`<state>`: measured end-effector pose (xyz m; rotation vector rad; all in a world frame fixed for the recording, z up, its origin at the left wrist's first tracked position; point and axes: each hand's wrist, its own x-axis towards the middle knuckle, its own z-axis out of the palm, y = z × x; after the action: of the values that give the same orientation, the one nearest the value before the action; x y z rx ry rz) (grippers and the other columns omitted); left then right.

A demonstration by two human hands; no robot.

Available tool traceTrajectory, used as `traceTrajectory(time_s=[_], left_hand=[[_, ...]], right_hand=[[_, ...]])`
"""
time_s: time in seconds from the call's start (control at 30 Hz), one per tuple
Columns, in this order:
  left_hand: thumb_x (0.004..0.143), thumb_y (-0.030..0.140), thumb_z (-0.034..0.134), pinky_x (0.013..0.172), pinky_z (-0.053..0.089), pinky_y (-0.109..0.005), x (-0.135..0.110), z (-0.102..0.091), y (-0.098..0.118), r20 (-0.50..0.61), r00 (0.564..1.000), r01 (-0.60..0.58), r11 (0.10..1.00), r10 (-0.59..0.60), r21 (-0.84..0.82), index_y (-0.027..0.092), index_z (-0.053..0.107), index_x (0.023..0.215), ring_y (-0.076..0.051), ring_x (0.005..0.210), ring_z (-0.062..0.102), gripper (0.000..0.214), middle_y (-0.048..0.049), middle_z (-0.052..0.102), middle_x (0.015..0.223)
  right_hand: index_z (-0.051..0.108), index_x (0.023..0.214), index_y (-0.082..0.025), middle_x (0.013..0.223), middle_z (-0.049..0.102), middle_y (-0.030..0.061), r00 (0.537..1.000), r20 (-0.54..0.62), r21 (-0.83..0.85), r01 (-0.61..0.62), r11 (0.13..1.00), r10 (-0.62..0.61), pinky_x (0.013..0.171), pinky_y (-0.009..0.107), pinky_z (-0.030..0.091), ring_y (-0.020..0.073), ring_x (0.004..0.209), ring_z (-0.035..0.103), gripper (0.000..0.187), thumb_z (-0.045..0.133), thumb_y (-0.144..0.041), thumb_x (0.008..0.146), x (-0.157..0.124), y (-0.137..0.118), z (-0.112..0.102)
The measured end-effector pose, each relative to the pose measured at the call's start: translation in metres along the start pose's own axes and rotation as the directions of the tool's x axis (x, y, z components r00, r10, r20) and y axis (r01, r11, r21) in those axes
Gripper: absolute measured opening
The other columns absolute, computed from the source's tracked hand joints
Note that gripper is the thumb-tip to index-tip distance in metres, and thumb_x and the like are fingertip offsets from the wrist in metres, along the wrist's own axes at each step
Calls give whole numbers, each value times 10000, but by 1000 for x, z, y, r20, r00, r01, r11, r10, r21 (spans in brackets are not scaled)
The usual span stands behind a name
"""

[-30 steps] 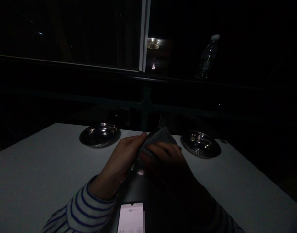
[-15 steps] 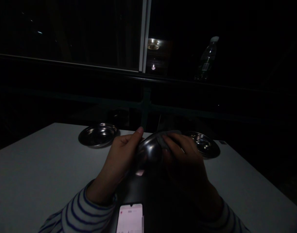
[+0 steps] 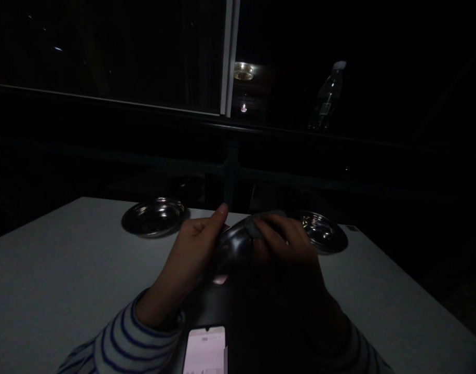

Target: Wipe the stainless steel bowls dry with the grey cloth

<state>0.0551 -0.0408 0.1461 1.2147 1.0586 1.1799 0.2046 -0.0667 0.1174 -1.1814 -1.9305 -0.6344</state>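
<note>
Between my hands a shiny metal bowl (image 3: 234,252) is held tilted above the table. My left hand (image 3: 194,246) grips its left side, thumb up along the rim. At the upper right of the bowl, my right hand (image 3: 288,249) is closed on a grey cloth (image 3: 254,227) pressed over the rim. The bowl's far side and right part are hidden by the cloth and my right fingers. A second metal bowl (image 3: 154,218) rests on the table to the left, and a third metal bowl (image 3: 323,234) sits on the right, partly behind my right hand.
A lit phone (image 3: 205,350) lies on the white table (image 3: 85,270) near my left sleeve. Beyond the table's far edge are a dark railing and a window frame (image 3: 229,57). A clear plastic bottle (image 3: 328,98) stands on the ledge at upper right. The scene is dim.
My right hand and the cloth have shifted slightly left along the bowl's rim. The whole view has moved a little. My left hand keeps its hold on the bowl.
</note>
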Motion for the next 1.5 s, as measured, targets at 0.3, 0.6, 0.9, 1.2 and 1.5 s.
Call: traceTrajectory(time_s=[0.3,0.6,0.9,1.2,1.5], left_hand=[[715,516,515,327,269,-165,-1,-2,1,69,997,18,999,-16,-30,140,521,428,-69,315,423,473,19,485,353],[705,491,534,343,260,-186,0,1,0,0,998,64,998,-64,-11,159,479,419,-74,317,407,441,30,463,352],[681,431,598,358,276,-169,0,-1,-1,39,997,70,997,-68,-33,148,541,481,-65,349,433,351,37,512,402],[677,444,606,402,355,-187,4,-6,-4,28,996,85,989,-82,-119,141,609,614,-101,424,522,310,7,600,496],[647,420,637,399,382,-208,4,-7,-3,-57,995,70,970,-86,-231,145,594,603,-116,411,531,282,14,588,473]], right_hand=[[576,1060,-135,1032,568,92,996,-29,-50,-88,995,87,761,353,413,205,902,488,315,375,-260,853,1,3,-3],[542,1091,-182,1054,577,63,973,70,-3,220,976,-219,718,356,362,215,923,473,308,425,-304,833,-2,-15,0],[543,1106,-158,1070,565,83,988,114,-11,111,994,-109,730,351,377,221,924,472,333,405,-308,843,-2,-6,2],[531,1129,-129,1090,532,117,999,44,-16,7,1000,-6,770,365,396,223,960,455,344,385,-274,854,-1,6,6],[530,1119,-196,1053,539,90,988,-68,-35,135,990,-137,779,380,386,212,943,472,328,462,-313,820,-7,-8,12]])
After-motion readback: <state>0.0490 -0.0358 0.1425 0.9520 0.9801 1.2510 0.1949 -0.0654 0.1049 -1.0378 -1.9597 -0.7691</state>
